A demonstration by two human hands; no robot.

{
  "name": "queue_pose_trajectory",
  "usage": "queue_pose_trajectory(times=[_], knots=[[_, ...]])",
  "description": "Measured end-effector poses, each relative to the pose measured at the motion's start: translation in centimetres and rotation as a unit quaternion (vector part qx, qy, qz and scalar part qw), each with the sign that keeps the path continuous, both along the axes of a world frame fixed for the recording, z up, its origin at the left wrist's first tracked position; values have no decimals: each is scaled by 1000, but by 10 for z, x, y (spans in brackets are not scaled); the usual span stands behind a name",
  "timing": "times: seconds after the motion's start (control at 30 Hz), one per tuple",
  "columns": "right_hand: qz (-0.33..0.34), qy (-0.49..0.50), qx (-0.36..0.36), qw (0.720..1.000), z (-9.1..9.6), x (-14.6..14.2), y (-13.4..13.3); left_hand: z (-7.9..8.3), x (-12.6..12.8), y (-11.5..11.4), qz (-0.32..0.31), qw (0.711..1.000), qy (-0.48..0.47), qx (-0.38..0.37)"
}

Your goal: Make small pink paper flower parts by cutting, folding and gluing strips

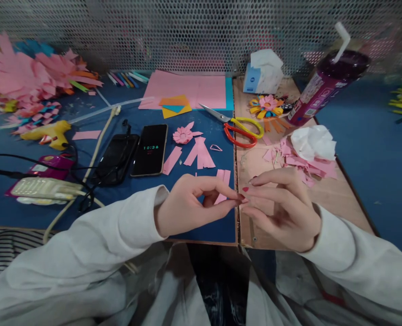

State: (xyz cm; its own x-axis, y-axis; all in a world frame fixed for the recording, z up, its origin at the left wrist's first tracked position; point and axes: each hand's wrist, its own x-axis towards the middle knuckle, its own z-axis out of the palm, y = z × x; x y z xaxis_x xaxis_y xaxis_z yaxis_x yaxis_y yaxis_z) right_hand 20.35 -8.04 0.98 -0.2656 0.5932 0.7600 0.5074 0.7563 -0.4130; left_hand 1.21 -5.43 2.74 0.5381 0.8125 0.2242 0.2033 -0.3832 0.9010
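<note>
Above the front edge of the table, my left hand (196,203) pinches a small piece of pink paper (244,202) between thumb and forefinger; most of it is hidden by the fingertips. My right hand (284,208) is held close against it, fingers apart and bent, thumb tip beside the paper. Beyond my left hand lie pink paper strips (172,160), a fringed pink piece (200,154) and a pink paper flower (184,134). Scissors (243,131) with yellow and red handles rest partly spread behind my hands.
Pink scraps (306,166) and a crumpled tissue (314,141) lie right, near a purple bottle (323,86) with a straw. Two phones (150,151), a yellow glue gun (50,133) and a power strip (45,189) with cables crowd the left. A perforated metal panel (187,36) stands behind.
</note>
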Motion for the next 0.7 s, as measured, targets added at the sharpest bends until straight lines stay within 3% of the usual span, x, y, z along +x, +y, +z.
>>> queue_pose_trajectory(times=[0.23, 0.7], knots=[[20, 15, -40, 999, 1, 1, -2, 1, 1, -1, 7, 999, 19, -25], [35, 38, -55, 997, 3, -2, -4, 1, 0, -1, -26, 999, 20, -30]])
